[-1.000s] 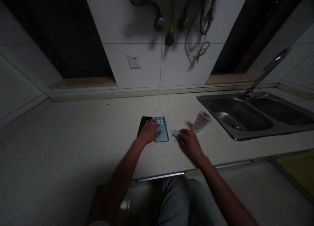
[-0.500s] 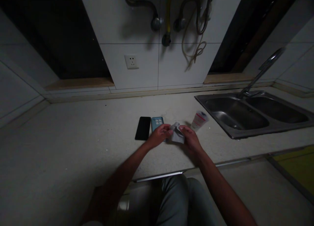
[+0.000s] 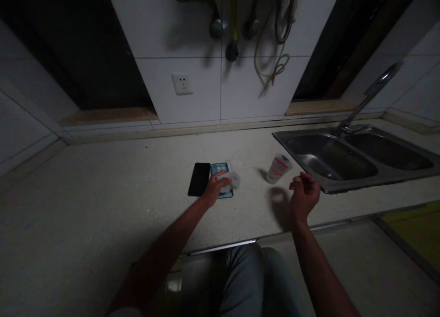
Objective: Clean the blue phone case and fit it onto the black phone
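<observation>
My left hand [image 3: 216, 188] rests over a blue phone case [image 3: 220, 168] lying on the counter, with a crumpled white wipe [image 3: 233, 180] pinched at its fingertips. A black smartphone [image 3: 199, 179] lies face up next to the case, close to my left hand. My right hand [image 3: 304, 195] is raised over the counter, fingers loosely curled and holding nothing. The nearest thing to it is a small white bottle with red print [image 3: 278, 169], which it does not touch.
A steel double sink [image 3: 330, 157] with a tall faucet [image 3: 367, 97] is set into the speckled pale countertop [image 3: 103, 193] at the right. Behind it rise a tiled wall with a power socket [image 3: 182, 84] and hanging hoses [image 3: 271, 19].
My right hand has let go of the white wipe and moved right, away from it. My left hand has carried the wipe left and farther away, over the blue case.
</observation>
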{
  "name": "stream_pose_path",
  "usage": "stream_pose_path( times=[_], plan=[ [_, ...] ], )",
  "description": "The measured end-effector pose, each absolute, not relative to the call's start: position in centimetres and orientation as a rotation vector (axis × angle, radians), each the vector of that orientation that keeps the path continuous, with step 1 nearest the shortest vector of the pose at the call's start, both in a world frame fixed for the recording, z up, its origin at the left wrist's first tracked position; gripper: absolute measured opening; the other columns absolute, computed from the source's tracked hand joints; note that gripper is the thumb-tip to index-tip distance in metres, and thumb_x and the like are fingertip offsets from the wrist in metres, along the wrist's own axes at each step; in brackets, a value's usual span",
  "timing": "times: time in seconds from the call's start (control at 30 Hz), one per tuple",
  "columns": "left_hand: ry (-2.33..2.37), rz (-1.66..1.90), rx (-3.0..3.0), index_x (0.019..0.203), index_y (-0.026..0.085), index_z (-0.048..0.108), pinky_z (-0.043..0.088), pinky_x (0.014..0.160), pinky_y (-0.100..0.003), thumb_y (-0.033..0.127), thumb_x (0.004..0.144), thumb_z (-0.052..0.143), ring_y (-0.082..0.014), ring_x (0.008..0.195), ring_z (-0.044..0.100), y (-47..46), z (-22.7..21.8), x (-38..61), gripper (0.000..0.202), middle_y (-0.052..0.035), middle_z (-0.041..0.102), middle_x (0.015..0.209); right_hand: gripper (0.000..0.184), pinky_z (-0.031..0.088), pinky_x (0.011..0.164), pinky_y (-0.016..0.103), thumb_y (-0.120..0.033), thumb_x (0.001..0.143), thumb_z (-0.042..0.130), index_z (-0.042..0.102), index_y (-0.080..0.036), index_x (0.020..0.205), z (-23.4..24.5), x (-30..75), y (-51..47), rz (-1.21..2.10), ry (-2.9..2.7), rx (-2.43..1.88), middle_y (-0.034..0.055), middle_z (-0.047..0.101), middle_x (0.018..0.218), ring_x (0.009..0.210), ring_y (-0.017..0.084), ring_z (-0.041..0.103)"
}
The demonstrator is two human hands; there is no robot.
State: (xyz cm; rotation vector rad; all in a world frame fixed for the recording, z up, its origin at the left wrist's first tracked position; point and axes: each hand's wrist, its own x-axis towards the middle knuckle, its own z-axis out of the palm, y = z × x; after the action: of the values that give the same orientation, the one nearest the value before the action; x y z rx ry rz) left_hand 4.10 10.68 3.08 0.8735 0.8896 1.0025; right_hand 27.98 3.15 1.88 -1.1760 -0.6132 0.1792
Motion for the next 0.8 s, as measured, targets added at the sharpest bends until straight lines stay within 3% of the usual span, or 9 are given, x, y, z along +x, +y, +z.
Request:
stream_pose_path(
  times=[0.17,0.37,0.5,0.57,0.67,0.8],
  plan=[
    [0.946,0.988,0.762,0.087,0.017,0.061,0.042,0.054,-0.024,0.026,0.044,0.082,-0.0130,0.058,0.058,10.5,3.4,4.3,0.048,0.0009,0.067,0.071,0.060,0.053,0.088,0.046,-0.048,0.066,0.084,0.058,-0.030,0.116,1.6,31.1,5.3,0.365,-0.926,-1.381,0.0022,0.062,0.113,0.100,0.022,0.063],
    [0.862,0.938,0.839,0.082,0.021,0.052,0.041,0.053,-0.024,0.023,0.050,0.072,-0.0133,0.055,0.056,10.3,3.7,4.0,0.038,0.0036,0.063,0.066,0.039,0.055,0.080,0.045,-0.041,0.061,0.088,0.071,-0.023,0.090,1.3,31.0,8.1,0.637,-0.974,-1.387,0.0039,0.071,0.085,0.080,0.023,0.067],
    [0.786,0.856,0.946,0.084,0.021,0.052,0.041,0.057,-0.025,0.020,0.053,0.065,-0.0152,0.064,0.059,10.3,3.8,3.9,0.034,-0.0010,0.070,0.076,0.045,0.055,0.070,0.036,-0.043,0.055,0.091,0.072,-0.019,0.088,2.6,29.1,9.0,0.841,-0.806,-1.224,0.0068,0.076,0.085,0.078,0.024,0.069],
    [0.779,0.825,0.966,0.091,0.020,0.056,0.042,0.059,-0.025,0.022,0.055,0.065,-0.0152,0.067,0.059,10.4,3.6,3.9,0.037,-0.0025,0.071,0.081,0.050,0.055,0.065,0.033,-0.048,0.055,0.090,0.071,-0.020,0.092,3.5,27.8,9.2,1.011,-0.786,-1.123,0.0082,0.078,0.089,0.082,0.026,0.071],
    [0.776,0.813,0.962,0.102,0.019,0.062,0.043,0.063,-0.025,0.031,0.062,0.071,-0.0147,0.071,0.060,10.5,3.2,4.2,0.043,-0.0030,0.071,0.087,0.056,0.058,0.073,0.037,-0.054,0.054,0.090,0.070,-0.021,0.094,4.7,25.7,9.4,1.208,-0.817,-0.947,0.0107,0.079,0.095,0.091,0.029,0.073],
    [0.748,0.883,0.928,0.101,0.018,0.066,0.045,0.074,-0.026,0.051,0.065,0.080,-0.0183,0.087,0.065,10.6,2.7,4.6,0.050,-0.0047,0.071,0.095,0.058,0.059,0.079,0.043,-0.052,0.049,0.092,0.070,-0.022,0.093,5.0,23.4,9.2,1.293,-0.850,-0.873,0.0101,0.079,0.096,0.097,0.033,0.073]
  ],
)
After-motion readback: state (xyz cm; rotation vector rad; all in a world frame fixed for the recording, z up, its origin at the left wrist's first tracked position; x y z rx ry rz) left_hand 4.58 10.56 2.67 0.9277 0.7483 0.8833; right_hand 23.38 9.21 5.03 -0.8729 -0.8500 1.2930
